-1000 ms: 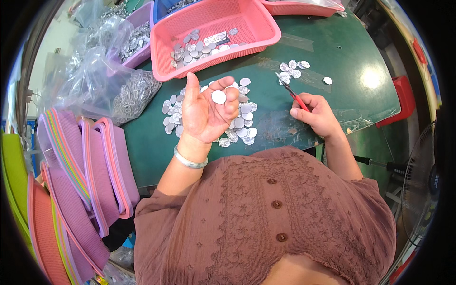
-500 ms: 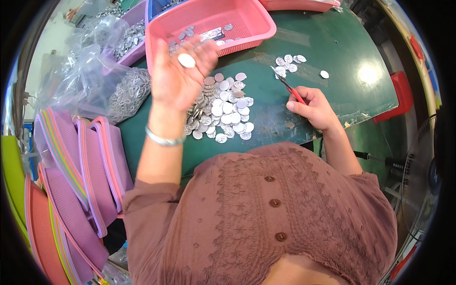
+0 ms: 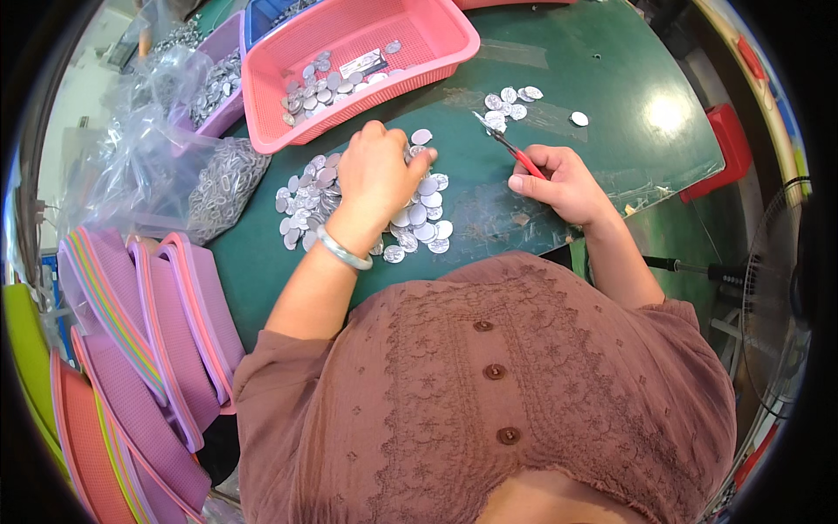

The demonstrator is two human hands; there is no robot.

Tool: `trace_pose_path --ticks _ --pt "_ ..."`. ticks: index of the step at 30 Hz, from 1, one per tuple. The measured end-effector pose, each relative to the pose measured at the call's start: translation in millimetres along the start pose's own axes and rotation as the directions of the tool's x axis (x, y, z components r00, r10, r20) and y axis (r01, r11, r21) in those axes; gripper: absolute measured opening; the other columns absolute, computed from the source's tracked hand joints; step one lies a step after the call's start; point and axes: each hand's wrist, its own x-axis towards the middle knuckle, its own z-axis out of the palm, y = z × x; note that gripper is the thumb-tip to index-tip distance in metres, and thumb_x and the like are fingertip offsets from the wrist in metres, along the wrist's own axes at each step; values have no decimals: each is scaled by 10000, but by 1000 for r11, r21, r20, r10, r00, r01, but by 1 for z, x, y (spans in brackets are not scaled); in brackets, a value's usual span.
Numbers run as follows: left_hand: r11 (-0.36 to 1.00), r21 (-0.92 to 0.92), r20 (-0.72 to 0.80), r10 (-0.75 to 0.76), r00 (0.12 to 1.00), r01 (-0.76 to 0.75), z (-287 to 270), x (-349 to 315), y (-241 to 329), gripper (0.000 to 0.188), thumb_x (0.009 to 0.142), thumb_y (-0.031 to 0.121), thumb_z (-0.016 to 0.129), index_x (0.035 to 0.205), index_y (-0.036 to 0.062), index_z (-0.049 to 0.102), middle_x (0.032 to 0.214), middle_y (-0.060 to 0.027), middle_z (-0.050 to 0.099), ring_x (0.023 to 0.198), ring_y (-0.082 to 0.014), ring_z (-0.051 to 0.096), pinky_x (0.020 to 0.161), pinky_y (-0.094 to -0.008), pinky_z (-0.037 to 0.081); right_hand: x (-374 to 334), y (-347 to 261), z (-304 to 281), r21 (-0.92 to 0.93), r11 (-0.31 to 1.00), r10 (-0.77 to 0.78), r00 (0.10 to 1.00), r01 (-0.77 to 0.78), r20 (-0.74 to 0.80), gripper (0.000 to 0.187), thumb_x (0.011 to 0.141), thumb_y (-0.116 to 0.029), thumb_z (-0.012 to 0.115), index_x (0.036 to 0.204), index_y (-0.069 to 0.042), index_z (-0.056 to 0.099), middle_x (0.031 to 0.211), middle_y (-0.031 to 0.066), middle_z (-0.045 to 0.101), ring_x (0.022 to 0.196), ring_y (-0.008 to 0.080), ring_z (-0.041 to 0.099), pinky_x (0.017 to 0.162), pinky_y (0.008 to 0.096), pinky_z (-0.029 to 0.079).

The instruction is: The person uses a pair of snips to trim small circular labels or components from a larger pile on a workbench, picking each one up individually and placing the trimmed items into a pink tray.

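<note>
My left hand is palm down over a heap of silvery oval medals, with its fingers bent into them and the thumb apart. The fingertips are partly hidden, and no medal shows clearly gripped there. More medals of the heap spread out on both sides of this hand. In my right hand, closed above the table on the right, is a red-handled tool with a dark neck and a pointed metal tip. That tip lies by a small group of medals; a single medal sits apart to their right.
A pink basket holding medals stands beyond the heap on the green table. Plastic bags of metal links and a purple basket are at left. Stacked purple baskets stand near left; a fan is at right.
My left hand has turned from palm up, with one medal on it, to palm down and dropped onto the heap. My right hand keeps its hold on the tool. The view has shifted slightly.
</note>
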Motion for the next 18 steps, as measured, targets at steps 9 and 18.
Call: trace_pose_path --ticks 9,18 --pt "984 -161 -175 54 983 -83 23 -7 -5 207 663 203 721 784 60 634 834 -80 535 835 -264 517 734 -353 413 2 6 -2 -39 999 -30 1000 30 -2 295 730 -244 707 639 -44 510 590 -53 427 561 49 357 495 231 305" --pt "960 -75 -57 266 962 -270 24 12 9 162 709 80 642 871 88 650 854 -102 541 869 -288 511 777 -378 410 2 9 -1 1 1000 -23 1000 23 -6 327 735 -261 718 620 -55 491 583 -54 413 553 46 350 487 228 302"
